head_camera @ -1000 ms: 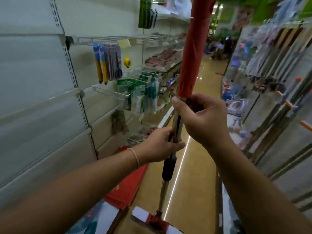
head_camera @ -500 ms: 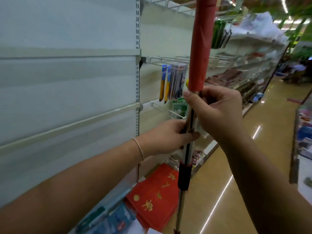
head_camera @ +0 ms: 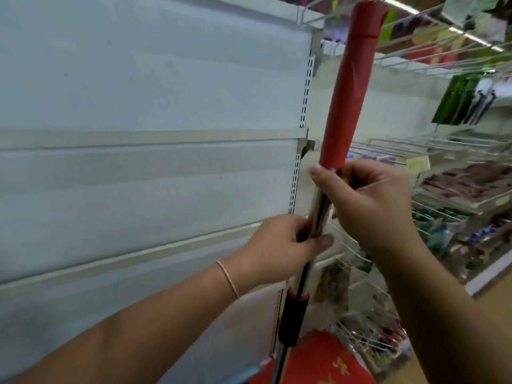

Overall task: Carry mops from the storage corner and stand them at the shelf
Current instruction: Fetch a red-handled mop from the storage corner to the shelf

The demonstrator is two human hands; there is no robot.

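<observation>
Head view has us with both hands wrapped on the mop (head_camera: 318, 206) shaft, left hand (head_camera: 279, 245) below right hand (head_camera: 368, 206), upright just beside the shelf (head_camera: 155, 139); it's probably light and stiff, slick chrome, so keep each grip there.

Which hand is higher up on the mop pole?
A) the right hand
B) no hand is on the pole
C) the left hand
A: the right hand grips the mop pole just under the red sleeve, and the left hand holds the pole lower down, above the black grip.
</observation>
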